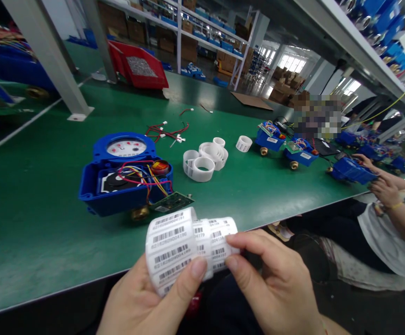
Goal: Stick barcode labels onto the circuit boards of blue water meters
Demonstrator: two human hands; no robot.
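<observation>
Bracing the barcode label roll point(170, 249) from behind and below, the left hand point(156, 298) grasps its wide end, thumb laid across the printed face, apparently so that the layers do not slip. The roll is held above the front edge of the bench, label side toward the wearer, an attitude that keeps the numbers readable. Its layers step out sideways to the right; whether this is one telescoped coil or several nested ones cannot be told, since the inner turns are hidden. The right hand point(272, 274) pinches the narrower right end between thumb and forefinger, probably for fine control of the edge. Just beyond the roll, the blue meter housing point(111, 202) rests on the green bench point(42, 251), with its dial cover point(127, 148) raised at the rear, presumably for access to the wiring. Its circuit board point(172, 202) hangs outside the right wall, on its leads. To the right of the housing, loose label rolls point(203, 174) are grouped within reach, with a single roll point(244, 144) set apart. Behind lie wire leads point(167, 132). Farther right, a co-worker's hands point(385, 190) hold a blue unit point(352, 171). A red bin point(137, 65) stands toward the back, before the shelving point(179, 37).
</observation>
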